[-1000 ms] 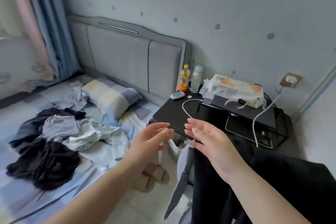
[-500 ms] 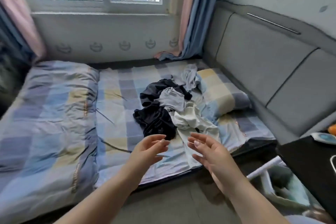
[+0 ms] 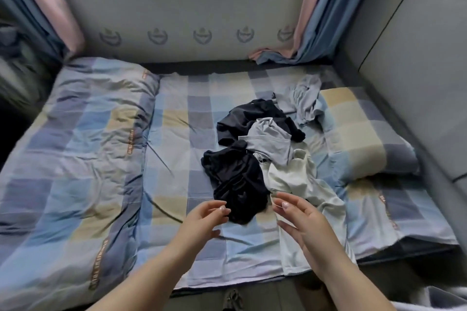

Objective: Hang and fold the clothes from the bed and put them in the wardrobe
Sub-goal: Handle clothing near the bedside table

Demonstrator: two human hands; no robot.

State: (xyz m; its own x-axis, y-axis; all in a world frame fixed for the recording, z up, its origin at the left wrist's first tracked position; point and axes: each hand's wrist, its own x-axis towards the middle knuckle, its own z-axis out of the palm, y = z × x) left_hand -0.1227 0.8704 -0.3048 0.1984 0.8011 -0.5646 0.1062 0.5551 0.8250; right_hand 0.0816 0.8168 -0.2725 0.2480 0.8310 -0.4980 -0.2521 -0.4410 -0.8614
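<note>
A heap of clothes lies on the checked bed (image 3: 177,113): a black garment (image 3: 237,179) in front, another dark one (image 3: 252,116) behind it, a grey top (image 3: 270,141), a pale cream garment (image 3: 300,184) trailing toward the bed's near edge, and a light grey piece (image 3: 307,98) by the pillow. My left hand (image 3: 202,222) hovers just before the black garment, fingers loosely bent, holding nothing. My right hand (image 3: 303,222) hovers above the cream garment, fingers relaxed and empty. The wardrobe is out of view.
A folded checked duvet (image 3: 75,146) covers the bed's left half. A checked pillow (image 3: 361,131) lies against the grey padded headboard (image 3: 417,58) on the right. Blue and pink curtains (image 3: 310,20) hang by the window wall. Floor shows along the bottom edge.
The view has swung left from the bedside table to the bed and drawn closer to the clothes heap. Both hands stay raised, apart and empty, now just in front of the heap.
</note>
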